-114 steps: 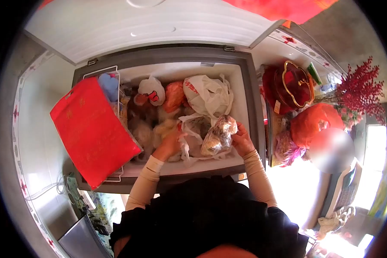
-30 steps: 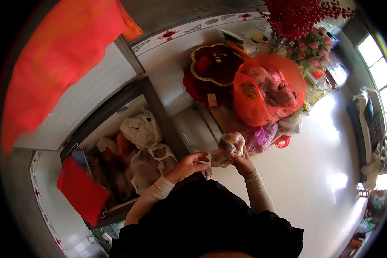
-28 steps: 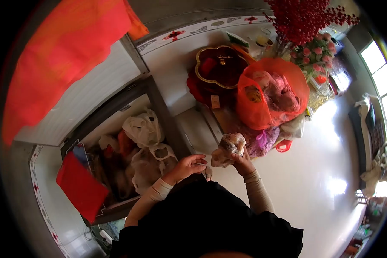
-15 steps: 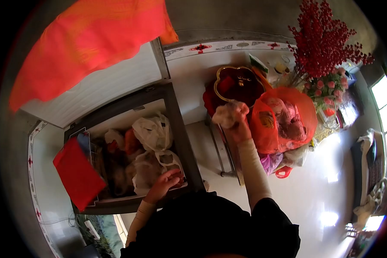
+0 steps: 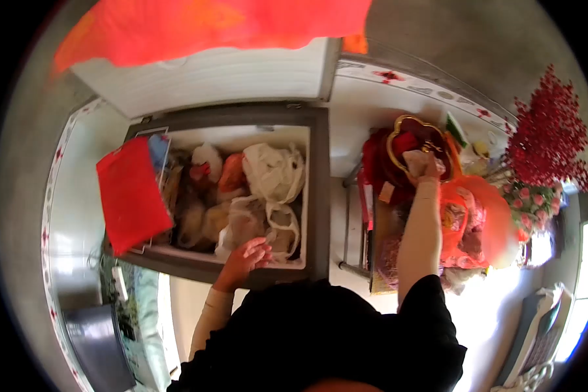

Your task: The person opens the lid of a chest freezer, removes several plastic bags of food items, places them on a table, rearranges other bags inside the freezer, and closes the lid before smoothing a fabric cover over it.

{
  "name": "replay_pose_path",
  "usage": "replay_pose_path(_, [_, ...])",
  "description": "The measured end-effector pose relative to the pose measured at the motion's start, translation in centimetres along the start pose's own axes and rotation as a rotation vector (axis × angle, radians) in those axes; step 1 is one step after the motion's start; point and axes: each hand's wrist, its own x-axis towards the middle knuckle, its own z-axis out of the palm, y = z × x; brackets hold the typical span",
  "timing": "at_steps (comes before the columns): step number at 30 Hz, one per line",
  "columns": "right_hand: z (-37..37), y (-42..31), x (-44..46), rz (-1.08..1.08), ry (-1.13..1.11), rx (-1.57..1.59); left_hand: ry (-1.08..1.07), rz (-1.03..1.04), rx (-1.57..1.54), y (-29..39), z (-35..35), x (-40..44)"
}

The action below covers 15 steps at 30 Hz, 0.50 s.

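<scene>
My right hand (image 5: 431, 168) is closed on a pale, crumpled plastic-bagged bundle (image 5: 414, 161), held at the gold-rimmed, flower-shaped red tray (image 5: 394, 149); whether they touch I cannot tell. What is inside the bundle is not clear. Over the front edge of the open chest freezer (image 5: 317, 196) hovers my left hand (image 5: 249, 256), fingers loosely extended and holding nothing. Just beyond it are white plastic bags (image 5: 274, 171) among other bagged food in the freezer. To the right of my right forearm sits a red plastic bag (image 5: 493, 219) with pinkish, meat-like pieces showing.
A red cloth packet (image 5: 132, 196) lies over a wire basket at the freezer's left end. The raised lid (image 5: 242, 75) is draped with an orange-red cloth (image 5: 215, 26). Red berry branches (image 5: 549, 127) and pink flowers (image 5: 532, 202) stand at the table's far right.
The view has shifted, so the freezer and table appear farther right. My right hand has carried the pale bundle from beside the tray up to it. My left hand stays near the freezer's front edge.
</scene>
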Motion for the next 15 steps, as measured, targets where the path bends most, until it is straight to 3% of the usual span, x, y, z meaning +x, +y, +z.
replay_pose_path(2, [-2.7,3.2,7.9,-0.102,-0.149,-0.063,0.021,0.043,-0.027,-1.1,-1.5,0.0])
replay_pose_path(8, [-2.7,1.1,7.8,-0.034,-0.153,-0.535,0.179,0.033,-0.021,-3.6,-8.0,1.0])
replay_pose_path(11, [-3.7,0.8,7.3,-0.054,-0.126,-0.711,0.309,0.221,0.37,-4.1,-10.3,2.6])
replay_pose_path(12, [-4.1,0.7,7.2,-0.062,-0.097,-0.747,0.304,0.22,0.365,-4.1,-10.7,3.1])
replay_pose_path(14, [-4.1,0.9,5.5,-0.099,0.061,-0.551,0.607,0.482,1.056,-4.4,-11.6,4.5])
replay_pose_path(15, [-4.0,0.8,4.7,-0.114,0.114,-0.483,0.602,0.486,1.055,-4.5,-11.9,5.3])
